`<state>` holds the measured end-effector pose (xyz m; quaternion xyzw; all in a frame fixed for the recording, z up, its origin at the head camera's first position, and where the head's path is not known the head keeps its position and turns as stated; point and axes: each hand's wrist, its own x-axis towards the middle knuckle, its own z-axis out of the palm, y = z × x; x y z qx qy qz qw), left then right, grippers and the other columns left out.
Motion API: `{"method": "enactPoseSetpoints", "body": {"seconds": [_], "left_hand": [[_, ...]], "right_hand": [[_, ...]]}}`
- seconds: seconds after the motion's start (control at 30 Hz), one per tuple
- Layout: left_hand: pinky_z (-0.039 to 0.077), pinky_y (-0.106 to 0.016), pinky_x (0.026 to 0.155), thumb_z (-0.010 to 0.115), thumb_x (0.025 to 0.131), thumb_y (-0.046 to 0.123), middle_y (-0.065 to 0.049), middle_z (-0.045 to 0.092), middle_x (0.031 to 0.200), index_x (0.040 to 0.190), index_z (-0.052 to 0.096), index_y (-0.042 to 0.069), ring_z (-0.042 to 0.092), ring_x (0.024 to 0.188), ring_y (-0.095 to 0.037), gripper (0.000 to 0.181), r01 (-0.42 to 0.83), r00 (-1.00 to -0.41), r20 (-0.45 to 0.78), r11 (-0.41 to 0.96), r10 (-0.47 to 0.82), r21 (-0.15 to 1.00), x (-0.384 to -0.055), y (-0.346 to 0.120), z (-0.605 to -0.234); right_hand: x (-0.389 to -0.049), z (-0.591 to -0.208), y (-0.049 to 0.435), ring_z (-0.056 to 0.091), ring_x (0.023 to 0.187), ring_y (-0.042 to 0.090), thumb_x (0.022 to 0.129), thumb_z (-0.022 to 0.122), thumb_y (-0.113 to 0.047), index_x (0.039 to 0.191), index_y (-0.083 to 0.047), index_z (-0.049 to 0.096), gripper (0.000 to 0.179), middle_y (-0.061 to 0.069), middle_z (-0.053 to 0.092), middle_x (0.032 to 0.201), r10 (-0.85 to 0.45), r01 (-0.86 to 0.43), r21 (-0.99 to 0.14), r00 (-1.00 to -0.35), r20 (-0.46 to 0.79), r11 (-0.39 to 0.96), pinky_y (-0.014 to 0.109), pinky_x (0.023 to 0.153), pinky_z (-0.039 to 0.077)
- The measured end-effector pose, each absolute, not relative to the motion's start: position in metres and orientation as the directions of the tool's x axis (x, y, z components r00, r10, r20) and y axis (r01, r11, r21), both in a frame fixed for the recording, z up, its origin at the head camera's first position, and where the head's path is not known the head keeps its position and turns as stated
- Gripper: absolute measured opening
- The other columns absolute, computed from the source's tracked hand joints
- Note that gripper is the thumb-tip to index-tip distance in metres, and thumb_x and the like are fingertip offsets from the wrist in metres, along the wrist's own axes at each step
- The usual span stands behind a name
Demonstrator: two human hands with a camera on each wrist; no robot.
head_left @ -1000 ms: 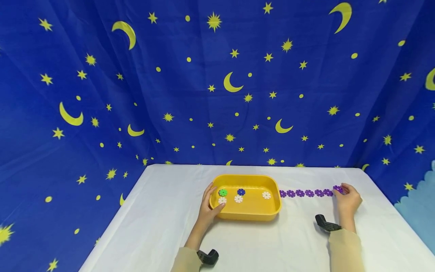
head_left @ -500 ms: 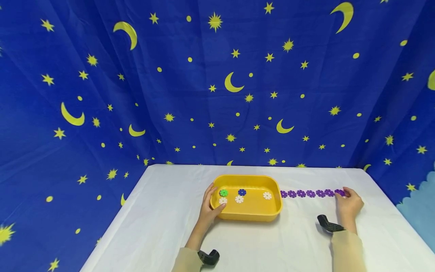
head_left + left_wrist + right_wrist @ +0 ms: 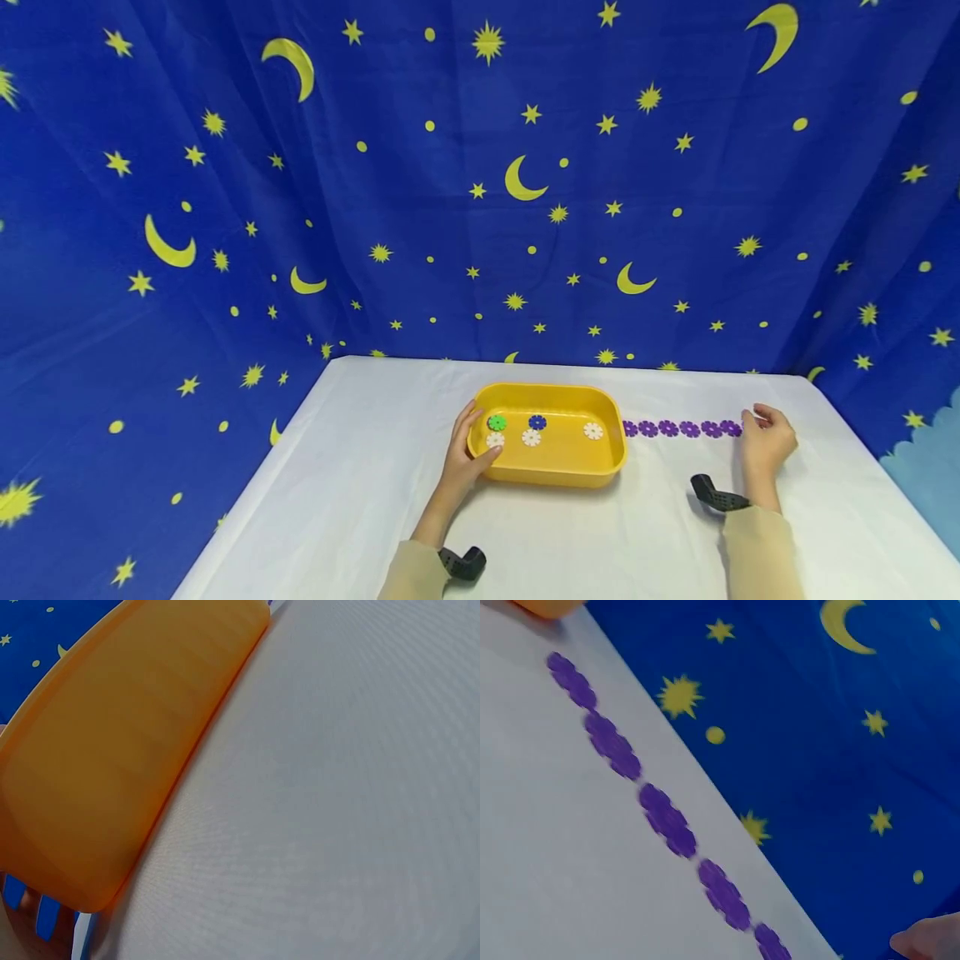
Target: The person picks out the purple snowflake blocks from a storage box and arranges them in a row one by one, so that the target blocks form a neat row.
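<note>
My left hand (image 3: 459, 458) grips the left end of a yellow plastic tray (image 3: 551, 477), thumb on the near rim and fingers on the far side. A green snowflake disc (image 3: 497, 423), a blue disc (image 3: 537, 422) and several white discs (image 3: 593, 431) lie inside the tray. From its right side runs a straight row of purple snowflake discs (image 3: 690, 429). My right hand (image 3: 768, 442) is at the row's right end, thumb and index finger apart, hiding the last disc. The right wrist view shows a fingertip (image 3: 930, 937) beyond several purple discs (image 3: 667, 820).
A white cloth (image 3: 570, 542) covers the table. Behind it and at the sides hangs a blue curtain (image 3: 420, 192) with yellow moons and stars. A black wrist mount (image 3: 718, 494) sits on the right wrist, another wrist mount (image 3: 463, 564) on the left.
My right hand set a purple disc down at the row's right end, then shifted slightly left, its thumb and index finger parting. My left hand stays on the tray.
</note>
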<state>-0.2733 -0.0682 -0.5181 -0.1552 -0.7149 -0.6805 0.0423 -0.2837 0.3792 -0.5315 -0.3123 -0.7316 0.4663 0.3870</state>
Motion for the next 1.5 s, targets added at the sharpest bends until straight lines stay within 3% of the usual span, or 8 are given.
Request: {"method": "enactPoseSetpoints", "body": {"seconds": [0.2, 0.3, 0.4, 0.47, 0.7, 1.13, 1.33, 1.5], "left_hand": [[0.018, -0.029, 0.121, 0.069, 0.079, 0.003, -0.012, 0.022, 0.158, 0.138, 0.041, -0.004, 0.016, 0.147, -0.033, 0.066, 0.278, -0.947, 0.272, 0.015, 0.171, 0.96, -0.275, -0.067, -0.52], [0.019, -0.017, 0.117, 0.069, 0.08, 0.003, -0.012, 0.022, 0.158, 0.139, 0.041, -0.004, 0.016, 0.147, -0.033, 0.066, 0.278, -0.947, 0.272, 0.01, 0.171, 0.96, -0.276, -0.068, -0.52], [0.018, -0.012, 0.115, 0.07, 0.08, 0.004, -0.011, 0.021, 0.159, 0.14, 0.04, -0.003, 0.015, 0.148, -0.032, 0.067, 0.267, -0.951, 0.261, 0.012, 0.168, 0.964, -0.276, -0.069, -0.521], [0.017, -0.015, 0.116, 0.07, 0.08, 0.005, -0.009, 0.02, 0.159, 0.141, 0.039, -0.002, 0.015, 0.148, -0.03, 0.068, 0.255, -0.954, 0.248, 0.022, 0.17, 0.967, -0.275, -0.069, -0.52], [0.014, -0.05, 0.121, 0.07, 0.079, 0.004, -0.014, 0.021, 0.158, 0.139, 0.041, -0.004, 0.016, 0.147, -0.035, 0.067, 0.274, -0.949, 0.265, 0.034, 0.17, 0.961, -0.276, -0.07, -0.52], [0.015, -0.05, 0.121, 0.068, 0.08, 0.003, -0.014, 0.019, 0.158, 0.139, 0.04, -0.004, 0.016, 0.147, -0.035, 0.066, 0.267, -0.949, 0.258, 0.028, 0.18, 0.963, -0.276, -0.07, -0.517], [0.015, -0.051, 0.121, 0.069, 0.079, 0.003, -0.015, 0.019, 0.158, 0.139, 0.04, -0.004, 0.016, 0.147, -0.035, 0.066, 0.274, -0.946, 0.266, 0.017, 0.186, 0.962, -0.277, -0.07, -0.517], [0.013, -0.051, 0.122, 0.068, 0.08, 0.004, -0.014, 0.019, 0.159, 0.14, 0.04, -0.003, 0.015, 0.147, -0.036, 0.066, 0.275, -0.946, 0.266, 0.028, 0.183, 0.961, -0.276, -0.072, -0.519]], "right_hand": [[-0.289, -0.521, 0.366, 0.039, 0.062, -0.021, 0.085, 0.059, -0.006, 0.107, 0.009, 0.065, 0.027, -0.039, 0.045, 0.068, 0.788, -0.005, -0.919, -0.512, 0.341, 0.394, -0.002, 0.062, 0.032], [-0.29, -0.509, 0.358, 0.04, 0.064, -0.02, 0.085, 0.058, -0.005, 0.107, 0.01, 0.064, 0.028, -0.042, 0.039, 0.065, 0.774, -0.049, -0.913, -0.512, 0.372, 0.405, 0.0, 0.063, 0.032], [-0.291, -0.495, 0.348, 0.041, 0.066, -0.018, 0.085, 0.058, -0.005, 0.107, 0.011, 0.064, 0.028, -0.042, 0.04, 0.065, 0.767, -0.08, -0.908, -0.507, 0.393, 0.412, 0.002, 0.063, 0.032], [-0.291, -0.487, 0.34, 0.042, 0.066, -0.018, 0.085, 0.058, -0.005, 0.107, 0.011, 0.064, 0.028, -0.04, 0.042, 0.066, 0.764, -0.088, -0.907, -0.508, 0.397, 0.412, 0.002, 0.063, 0.032], [-0.294, -0.469, 0.312, 0.044, 0.069, -0.016, 0.087, 0.058, -0.007, 0.108, 0.008, 0.064, 0.027, -0.027, 0.051, 0.075, 0.712, -0.132, -0.893, -0.558, 0.426, 0.431, 0.002, 0.065, 0.036], [-0.3, -0.46, 0.262, 0.046, 0.073, -0.016, 0.088, 0.057, -0.003, 0.11, 0.012, 0.062, 0.027, 0.025, 0.066, 0.095, 0.556, -0.232, -0.844, -0.663, 0.501, 0.484, -0.003, 0.067, 0.037], [-0.301, -0.463, 0.238, 0.047, 0.077, -0.013, 0.09, 0.058, -0.006, 0.111, 0.008, 0.062, 0.026, 0.026, 0.066, 0.1, 0.479, -0.226, -0.84, -0.736, 0.479, 0.492, -0.007, 0.068, 0.037], [-0.306, -0.467, 0.216, 0.06, 0.084, 0.014, 0.089, 0.06, -0.005, 0.112, 0.006, 0.062, 0.026, 0.025, 0.067, 0.099, 0.416, -0.211, -0.845, -0.796, 0.441, 0.492, -0.005, 0.067, 0.037]]}}
